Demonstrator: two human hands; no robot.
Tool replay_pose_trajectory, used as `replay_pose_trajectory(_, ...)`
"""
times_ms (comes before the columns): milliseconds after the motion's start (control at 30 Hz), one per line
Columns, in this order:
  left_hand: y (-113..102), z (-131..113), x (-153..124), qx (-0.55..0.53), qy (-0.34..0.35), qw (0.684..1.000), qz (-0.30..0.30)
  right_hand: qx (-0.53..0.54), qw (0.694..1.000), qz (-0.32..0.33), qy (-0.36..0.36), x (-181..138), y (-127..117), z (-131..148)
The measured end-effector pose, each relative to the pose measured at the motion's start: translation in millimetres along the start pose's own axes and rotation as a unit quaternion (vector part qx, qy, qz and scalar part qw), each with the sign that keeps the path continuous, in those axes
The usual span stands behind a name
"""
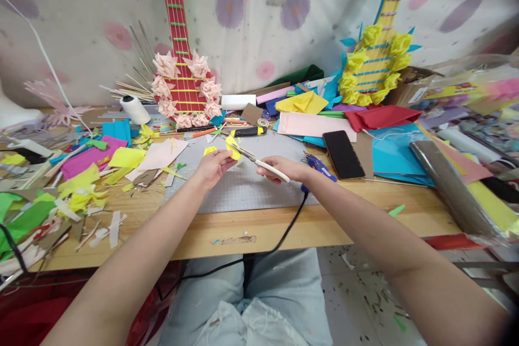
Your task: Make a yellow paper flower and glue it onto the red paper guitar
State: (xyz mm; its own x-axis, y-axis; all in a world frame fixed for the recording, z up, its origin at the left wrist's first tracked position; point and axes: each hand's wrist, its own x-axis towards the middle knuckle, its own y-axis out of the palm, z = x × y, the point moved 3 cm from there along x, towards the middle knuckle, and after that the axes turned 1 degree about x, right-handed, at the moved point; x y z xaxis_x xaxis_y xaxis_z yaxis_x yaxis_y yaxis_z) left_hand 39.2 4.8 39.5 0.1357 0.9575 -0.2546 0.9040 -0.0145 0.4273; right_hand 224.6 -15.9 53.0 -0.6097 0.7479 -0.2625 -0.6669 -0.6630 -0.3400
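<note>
Pinching a yellow piece between thumb and fingers, the left hand holds it above the grey cutting mat. The right hand wraps the scissors, blades at the piece; I can't tell how wide they stand. I'd judge the trimming under way, unfinished. Behind, the red guitar and yellow guitar already wear flowers.

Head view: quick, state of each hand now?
Left hand: closed, pinching yellow paper.
Right hand: closed, holding white-handled scissors.
</note>
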Motion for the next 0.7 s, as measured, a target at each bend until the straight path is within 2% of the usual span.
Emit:
replay_pose_trajectory(267,-1.3,-3.2,-2.4,0.015,-0.015,1.0,0.008,-0.021,1.0,0.011,0.013,-2.8,-3.2,-2.1)
replay_pose_trajectory(500,-3.0,-4.6,-1.1,0.039,-0.009,0.999,0.014,-0.031,0.999,0.029,-0.018,0.4,0.0,3.5)
replay_pose_trajectory(700,-2.9,-5.5,-1.2,0.037,-0.005,0.999,0.008,-0.041,0.999,0.019,-0.03,6.7,0.9,2.4)
